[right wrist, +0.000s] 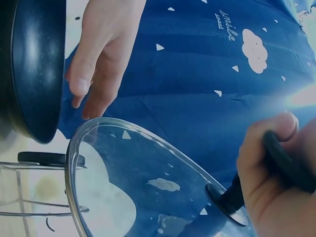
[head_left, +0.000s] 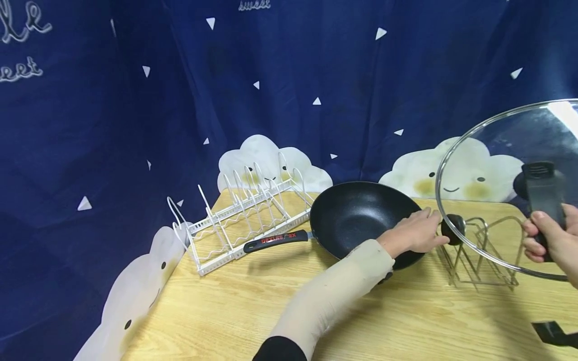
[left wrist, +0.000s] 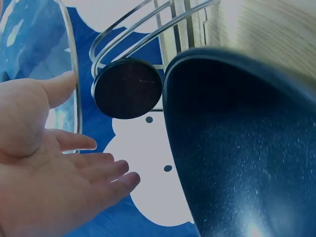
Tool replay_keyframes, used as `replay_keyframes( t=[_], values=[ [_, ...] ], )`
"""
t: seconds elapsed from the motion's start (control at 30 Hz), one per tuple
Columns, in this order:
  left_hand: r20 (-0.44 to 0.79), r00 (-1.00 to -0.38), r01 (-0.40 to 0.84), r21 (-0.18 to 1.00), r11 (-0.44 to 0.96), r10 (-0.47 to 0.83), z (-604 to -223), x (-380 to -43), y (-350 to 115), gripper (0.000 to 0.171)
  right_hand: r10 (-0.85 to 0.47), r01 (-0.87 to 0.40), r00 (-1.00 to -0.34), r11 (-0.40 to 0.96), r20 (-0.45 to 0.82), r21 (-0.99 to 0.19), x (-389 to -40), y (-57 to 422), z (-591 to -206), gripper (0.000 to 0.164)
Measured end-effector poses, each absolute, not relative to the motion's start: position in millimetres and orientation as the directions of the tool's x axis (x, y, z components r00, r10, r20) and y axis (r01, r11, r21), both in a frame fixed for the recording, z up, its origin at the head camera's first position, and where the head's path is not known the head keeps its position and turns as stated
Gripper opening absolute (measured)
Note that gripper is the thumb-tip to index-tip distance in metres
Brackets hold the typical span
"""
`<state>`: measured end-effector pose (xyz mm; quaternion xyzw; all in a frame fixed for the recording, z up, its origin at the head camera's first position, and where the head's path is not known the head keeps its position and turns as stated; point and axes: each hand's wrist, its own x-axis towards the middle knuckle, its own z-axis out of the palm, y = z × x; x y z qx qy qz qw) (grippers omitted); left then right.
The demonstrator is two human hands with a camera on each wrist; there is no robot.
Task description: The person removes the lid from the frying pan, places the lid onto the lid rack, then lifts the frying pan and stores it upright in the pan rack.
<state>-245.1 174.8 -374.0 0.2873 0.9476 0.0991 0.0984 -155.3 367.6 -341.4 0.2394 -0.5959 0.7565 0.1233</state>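
Right hand (head_left: pixel 562 250) clamped on the black handle (head_left: pixel 545 193) of the glass lid (head_left: pixel 496 165), presumably for steady control, lid held up near the wire rack (head_left: pixel 480 282); left hand (head_left: pixel 415 231) apart, fingers loose, gripping nothing, over the edge of the wok (head_left: pixel 356 215) by the lid rim; contact unclear.

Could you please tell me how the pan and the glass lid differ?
The pan is opaque black; the lid is clear glass. The pan's long handle juts from its side; the lid's handle rises from its face, gripped by the right hand. Both look round and have black handles.
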Motion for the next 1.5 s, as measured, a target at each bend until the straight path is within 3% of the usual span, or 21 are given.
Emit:
replay_keyframes(
  t=[0.23, 0.3, 0.43, 0.7, 0.93, 1.13, 1.3, 1.5],
  values=[
    [-0.098, -0.832, 0.495, 0.310, 0.812, 0.546, -378, -250, 193, 0.048, -0.176, -0.338, -0.804, -0.652, 0.568, -0.679, -167, 381, -350, 0.035],
    [-0.095, -0.834, 0.492, 0.318, 0.810, 0.544, -382, -250, 197, 0.049, -0.209, -0.276, -0.800, -0.703, 0.562, -0.655, -168, 384, -351, 0.037],
    [-0.096, -0.840, 0.483, 0.319, 0.816, 0.535, -388, -250, 205, 0.050, -0.209, -0.277, -0.809, -0.690, 0.549, -0.669, -167, 387, -351, 0.041],
    [-0.064, -0.854, 0.479, 0.292, 0.828, 0.517, -394, -252, 216, 0.049, -0.032, -0.417, -0.874, -0.461, 0.485, -0.783, -175, 407, -368, 0.035],
    [-0.069, -0.857, 0.481, 0.253, 0.840, 0.511, -402, -257, 221, 0.054, 0.181, -0.451, -0.887, -0.155, 0.424, -0.879, -158, 382, -351, 0.013],
    [-0.066, -0.830, 0.532, 0.208, 0.821, 0.554, -405, -257, 225, 0.055, 0.190, -0.447, -0.891, -0.214, 0.412, -0.869, -151, 373, -343, 0.019],
    [-0.039, -0.830, 0.539, 0.203, 0.818, 0.556, -404, -255, 227, 0.042, 0.231, -0.424, -0.882, -0.009, 0.411, -0.906, -156, 381, -352, 0.012],
    [-0.020, -0.827, 0.550, 0.179, 0.816, 0.562, -403, -254, 225, 0.045, 0.180, -0.372, -0.882, 0.301, 0.435, -0.878, -151, 373, -343, 0.015]
  ],
)
